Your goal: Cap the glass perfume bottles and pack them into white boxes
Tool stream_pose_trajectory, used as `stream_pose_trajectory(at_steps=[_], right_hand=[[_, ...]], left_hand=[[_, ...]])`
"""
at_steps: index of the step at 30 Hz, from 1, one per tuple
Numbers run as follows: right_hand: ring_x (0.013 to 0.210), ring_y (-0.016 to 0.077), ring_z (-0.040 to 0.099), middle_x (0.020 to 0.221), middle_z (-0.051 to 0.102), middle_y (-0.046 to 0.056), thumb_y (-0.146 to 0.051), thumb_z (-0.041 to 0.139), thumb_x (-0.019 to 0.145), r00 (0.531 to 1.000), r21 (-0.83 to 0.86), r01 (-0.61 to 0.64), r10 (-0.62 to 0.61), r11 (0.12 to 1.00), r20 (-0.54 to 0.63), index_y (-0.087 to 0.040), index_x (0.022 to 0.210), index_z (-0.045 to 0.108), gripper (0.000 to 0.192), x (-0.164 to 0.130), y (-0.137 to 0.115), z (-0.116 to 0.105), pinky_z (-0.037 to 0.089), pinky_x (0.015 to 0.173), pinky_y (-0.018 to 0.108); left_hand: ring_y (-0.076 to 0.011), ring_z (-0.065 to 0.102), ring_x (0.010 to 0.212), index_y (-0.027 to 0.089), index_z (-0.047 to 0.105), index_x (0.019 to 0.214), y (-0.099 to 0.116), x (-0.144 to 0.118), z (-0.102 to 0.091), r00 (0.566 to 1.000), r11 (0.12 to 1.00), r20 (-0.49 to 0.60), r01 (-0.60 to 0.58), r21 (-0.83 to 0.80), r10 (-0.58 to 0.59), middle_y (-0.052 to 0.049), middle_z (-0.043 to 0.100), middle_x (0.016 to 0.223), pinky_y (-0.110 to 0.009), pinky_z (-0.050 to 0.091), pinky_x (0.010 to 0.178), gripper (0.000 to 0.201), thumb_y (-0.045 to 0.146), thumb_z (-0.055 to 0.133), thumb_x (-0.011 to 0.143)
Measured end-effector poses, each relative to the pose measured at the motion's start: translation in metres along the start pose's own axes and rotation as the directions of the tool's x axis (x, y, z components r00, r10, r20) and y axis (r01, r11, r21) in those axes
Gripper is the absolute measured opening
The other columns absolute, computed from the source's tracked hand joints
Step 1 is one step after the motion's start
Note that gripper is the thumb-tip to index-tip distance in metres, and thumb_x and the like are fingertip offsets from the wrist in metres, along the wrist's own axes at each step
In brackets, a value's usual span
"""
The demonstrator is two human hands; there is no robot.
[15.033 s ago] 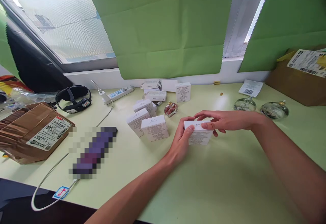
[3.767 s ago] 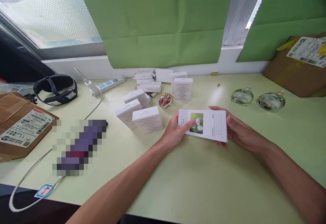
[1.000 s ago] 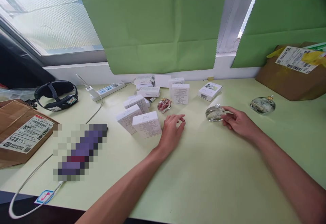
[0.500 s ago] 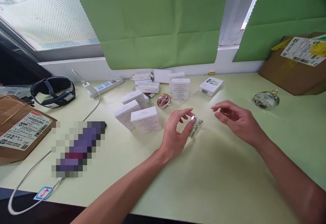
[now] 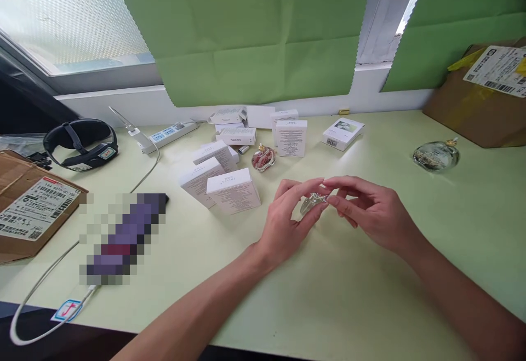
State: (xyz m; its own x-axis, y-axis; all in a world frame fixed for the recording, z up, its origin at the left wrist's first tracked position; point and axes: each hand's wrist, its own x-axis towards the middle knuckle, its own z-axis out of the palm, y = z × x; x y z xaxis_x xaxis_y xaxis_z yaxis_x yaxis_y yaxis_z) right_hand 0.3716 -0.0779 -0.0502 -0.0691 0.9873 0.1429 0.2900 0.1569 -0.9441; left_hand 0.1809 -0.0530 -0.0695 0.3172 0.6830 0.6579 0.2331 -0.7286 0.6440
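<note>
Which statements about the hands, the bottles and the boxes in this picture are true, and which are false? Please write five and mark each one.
1. The left hand holds a glass bottle. True.
2. The right hand is far from that bottle. False: the right hand is at the bottle's top end.
3. The bottle with red contents is inside a box. False: it is on the table, near white boxes.
4. The flower-picture box lies flat, touched by neither hand. True.
5. The power strip is dark green. False: it is white.
</note>
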Motion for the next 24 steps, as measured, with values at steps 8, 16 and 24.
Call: stream_pose_trajectory(at_steps=[8, 16, 24], right_hand=[[0.089, 0.0217, 0.072, 0.103, 0.07, 0.004, -0.043, 0.077, 0.083, 0.988, 0.151, 0.019, 0.005, 0.988, -0.155, -0.03, 0.11, 0.075, 0.031, 0.016, 0.011, -0.028, 0.064, 0.068, 0.034], [0.08, 0.0198, 0.071, 0.087, 0.075, 0.003, -0.048, 0.082, 0.075, 0.96, 0.12, -0.118, 0.144, 0.986, -0.241, -0.027, 0.096, 0.08, 0.03, 0.025, 0.032, -0.048, 0.062, 0.086, 0.044], [0.093, 0.0259, 0.075, 0.089, 0.079, 0.003, -0.045, 0.091, 0.064, 0.939, 0.164, -0.281, 0.307, 0.945, -0.157, -0.029, 0.101, 0.079, 0.042, 0.025, 0.033, -0.052, 0.05, 0.103, 0.049]], left_hand=[[-0.0253, 0.055, 0.113, 0.025, 0.045, 0.138, -0.011, -0.003, 0.004, 0.935, 0.945, 0.154, 0.3, 0.131, -0.318, -0.011, 0.054, 0.127, -0.039, 0.048, 0.093, 0.071, 0.029, 0.08, 0.076], [-0.0119, 0.056, 0.081, 0.034, 0.027, 0.153, -0.009, -0.001, -0.001, 0.814, 0.873, 0.344, 0.486, 0.039, -0.468, -0.011, 0.032, 0.149, -0.033, 0.054, 0.079, 0.095, 0.043, 0.079, 0.075], [-0.0104, 0.053, 0.075, 0.037, 0.017, 0.158, -0.009, -0.002, -0.002, 0.765, 0.874, 0.494, 0.485, -0.021, -0.413, -0.008, 0.044, 0.146, -0.031, 0.054, 0.077, 0.098, 0.032, 0.076, 0.08]])
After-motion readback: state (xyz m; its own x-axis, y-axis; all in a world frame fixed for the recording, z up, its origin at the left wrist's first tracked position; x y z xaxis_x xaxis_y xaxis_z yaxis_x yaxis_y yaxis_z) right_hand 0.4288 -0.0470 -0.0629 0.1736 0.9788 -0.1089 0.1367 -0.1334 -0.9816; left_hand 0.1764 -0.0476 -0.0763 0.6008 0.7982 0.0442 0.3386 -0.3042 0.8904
